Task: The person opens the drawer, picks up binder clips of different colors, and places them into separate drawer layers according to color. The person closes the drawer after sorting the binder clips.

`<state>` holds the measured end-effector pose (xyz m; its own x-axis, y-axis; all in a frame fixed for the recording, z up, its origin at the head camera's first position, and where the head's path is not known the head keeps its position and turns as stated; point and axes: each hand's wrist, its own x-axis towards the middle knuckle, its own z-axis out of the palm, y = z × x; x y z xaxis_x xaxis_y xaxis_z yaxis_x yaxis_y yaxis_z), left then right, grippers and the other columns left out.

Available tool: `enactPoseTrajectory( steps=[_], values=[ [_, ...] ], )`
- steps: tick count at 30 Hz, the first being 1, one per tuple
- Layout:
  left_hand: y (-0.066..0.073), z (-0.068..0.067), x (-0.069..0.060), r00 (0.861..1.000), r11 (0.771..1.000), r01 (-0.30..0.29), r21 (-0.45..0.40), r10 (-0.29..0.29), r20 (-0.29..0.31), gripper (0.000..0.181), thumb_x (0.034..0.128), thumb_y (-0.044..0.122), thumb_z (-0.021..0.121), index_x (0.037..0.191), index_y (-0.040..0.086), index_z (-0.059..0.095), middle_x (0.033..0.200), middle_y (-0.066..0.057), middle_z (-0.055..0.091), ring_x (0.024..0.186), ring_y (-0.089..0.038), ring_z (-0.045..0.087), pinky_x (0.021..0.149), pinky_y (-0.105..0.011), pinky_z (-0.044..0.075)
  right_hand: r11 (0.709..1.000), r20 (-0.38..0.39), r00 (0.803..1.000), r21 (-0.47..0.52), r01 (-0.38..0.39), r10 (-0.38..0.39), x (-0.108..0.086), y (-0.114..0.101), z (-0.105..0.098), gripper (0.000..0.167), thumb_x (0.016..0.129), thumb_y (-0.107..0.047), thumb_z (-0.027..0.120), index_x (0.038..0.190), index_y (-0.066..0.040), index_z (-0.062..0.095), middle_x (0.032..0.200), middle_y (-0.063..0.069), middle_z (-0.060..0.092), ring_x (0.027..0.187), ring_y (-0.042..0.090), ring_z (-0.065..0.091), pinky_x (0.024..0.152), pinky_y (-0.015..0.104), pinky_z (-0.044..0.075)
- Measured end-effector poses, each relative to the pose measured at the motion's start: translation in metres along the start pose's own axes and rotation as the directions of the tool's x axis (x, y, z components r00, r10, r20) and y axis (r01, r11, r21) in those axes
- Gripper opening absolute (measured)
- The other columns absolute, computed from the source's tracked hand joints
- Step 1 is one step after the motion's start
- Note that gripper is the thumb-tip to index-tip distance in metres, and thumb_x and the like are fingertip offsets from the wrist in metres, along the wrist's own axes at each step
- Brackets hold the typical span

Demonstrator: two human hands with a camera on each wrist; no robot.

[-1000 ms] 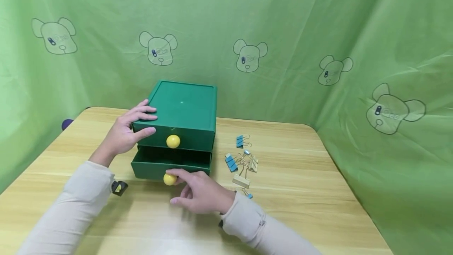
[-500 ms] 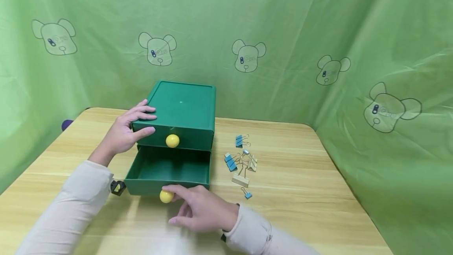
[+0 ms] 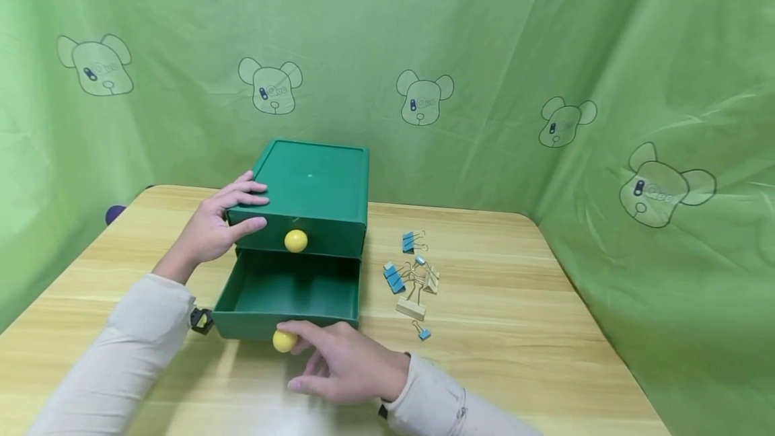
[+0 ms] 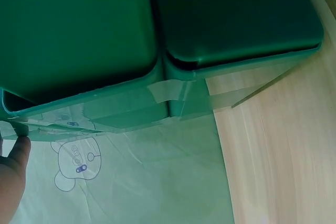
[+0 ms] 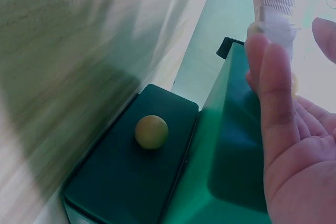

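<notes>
A green two-drawer cabinet (image 3: 315, 177) stands on the table. Its upper drawer (image 3: 333, 237) is closed and carries a yellow knob (image 3: 296, 241). Below, the lower drawer (image 3: 297, 291) is pulled out, with nothing visible inside. My left hand (image 3: 212, 221) rests on the cabinet's left front corner, fingers spread over the top and thumb against the front. In the left wrist view only part of that hand (image 4: 13, 179) shows at the edge. My right hand (image 3: 345, 358) has its index finger hooked over the lower drawer's yellow knob (image 3: 284, 340); its thumb is apart from it.
Several binder clips lie right of the cabinet: blue clips (image 3: 395, 278), cream clips (image 3: 412, 308) and a small blue clip (image 3: 424, 334) nearest me. A black clip-like piece (image 3: 202, 319) sits beside my left sleeve. A green curtain (image 3: 363, 32) hangs behind the wooden table (image 3: 514, 328).
The lower drawer has slid out toward me as my right hand drew back with its knob. My left hand has stayed on the cabinet corner.
</notes>
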<state>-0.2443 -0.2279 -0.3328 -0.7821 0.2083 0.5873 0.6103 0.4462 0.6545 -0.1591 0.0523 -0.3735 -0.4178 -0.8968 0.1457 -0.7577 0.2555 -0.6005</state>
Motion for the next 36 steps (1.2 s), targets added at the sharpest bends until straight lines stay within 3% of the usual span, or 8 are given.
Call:
enactPoseTrajectory(
  steps=[8, 15, 21, 24, 30, 32, 36],
  values=[
    [0.000, 0.001, -0.001, 1.000, 1.000, 0.003, -0.008, -0.003, -0.007, 0.032, 0.0817, -0.002, 0.074, 0.113, -0.001, 0.068, 0.131, -0.014, 0.056, 0.143, -0.026, 0.025, 0.114, -0.047, 0.017, 1.000, 0.006, 1.000, 0.012, 0.001, -0.001, -0.003, -0.002, -0.001, 0.060, 0.092, -0.017, 0.069, 0.143, -0.008, 0.039, 0.108, 0.007, 0.069, 0.076, -0.011, 0.060, 0.068, 0.009, 0.048],
    [0.000, 0.002, -0.002, 1.000, 1.000, 0.005, -0.023, -0.005, -0.025, 0.032, 0.0814, -0.003, 0.074, 0.113, -0.001, 0.068, 0.130, -0.014, 0.056, 0.143, -0.025, 0.026, 0.115, -0.045, 0.017, 0.999, 0.015, 0.999, 0.026, 0.044, -0.045, -0.007, -0.004, -0.006, 0.044, 0.092, -0.015, 0.068, 0.131, -0.005, 0.051, 0.105, 0.007, 0.070, 0.079, -0.010, 0.060, 0.069, 0.008, 0.048],
    [0.001, 0.003, -0.001, 0.999, 0.999, 0.007, -0.041, -0.008, -0.037, 0.032, 0.0814, -0.003, 0.074, 0.113, -0.001, 0.068, 0.130, -0.013, 0.055, 0.143, -0.025, 0.026, 0.115, -0.047, 0.017, 0.990, -0.100, 0.985, 0.024, 0.140, -0.137, -0.013, -0.004, -0.018, 0.029, 0.091, -0.010, 0.069, 0.117, -0.002, 0.061, 0.098, 0.006, 0.071, 0.083, -0.004, 0.064, 0.070, 0.010, 0.049],
    [0.001, 0.004, -0.001, 0.999, 0.999, 0.008, -0.048, -0.011, -0.044, 0.031, 0.0815, -0.003, 0.073, 0.112, -0.001, 0.068, 0.130, -0.013, 0.055, 0.143, -0.024, 0.026, 0.114, -0.049, 0.016, 0.981, -0.206, 0.962, 0.031, 0.189, -0.179, -0.015, -0.003, -0.026, 0.024, 0.088, -0.007, 0.070, 0.110, 0.000, 0.064, 0.093, 0.007, 0.072, 0.081, 0.000, 0.066, 0.068, 0.011, 0.050],
    [0.001, 0.004, -0.002, 0.999, 0.998, 0.006, -0.058, -0.009, -0.050, 0.031, 0.0814, -0.004, 0.073, 0.112, -0.002, 0.067, 0.130, -0.014, 0.055, 0.143, -0.025, 0.025, 0.114, -0.051, 0.016, 0.954, -0.417, 0.864, -0.021, 0.301, -0.282, -0.015, 0.008, -0.042, 0.013, 0.085, 0.002, 0.069, 0.097, 0.004, 0.066, 0.076, 0.005, 0.068, 0.065, 0.003, 0.063, 0.059, 0.014, 0.051],
    [0.001, 0.004, -0.002, 0.999, 0.998, 0.007, -0.060, -0.010, -0.051, 0.031, 0.0815, -0.004, 0.073, 0.112, -0.002, 0.067, 0.130, -0.014, 0.055, 0.143, -0.025, 0.025, 0.114, -0.051, 0.015, 0.956, -0.468, 0.842, -0.024, 0.293, -0.270, -0.015, 0.013, -0.047, 0.011, 0.084, 0.004, 0.068, 0.095, 0.004, 0.066, 0.074, 0.004, 0.067, 0.063, 0.005, 0.062, 0.057, 0.016, 0.051],
    [0.000, 0.005, -0.002, 0.999, 0.998, 0.005, -0.062, -0.009, -0.051, 0.031, 0.0810, -0.005, 0.073, 0.112, -0.002, 0.067, 0.130, -0.012, 0.055, 0.143, -0.025, 0.026, 0.115, -0.049, 0.016, 0.978, -0.547, 0.816, -0.024, 0.206, -0.186, -0.017, 0.024, -0.055, 0.009, 0.084, 0.003, 0.069, 0.093, 0.003, 0.067, 0.074, 0.003, 0.066, 0.062, 0.008, 0.060, 0.056, 0.020, 0.051]
  ],
)
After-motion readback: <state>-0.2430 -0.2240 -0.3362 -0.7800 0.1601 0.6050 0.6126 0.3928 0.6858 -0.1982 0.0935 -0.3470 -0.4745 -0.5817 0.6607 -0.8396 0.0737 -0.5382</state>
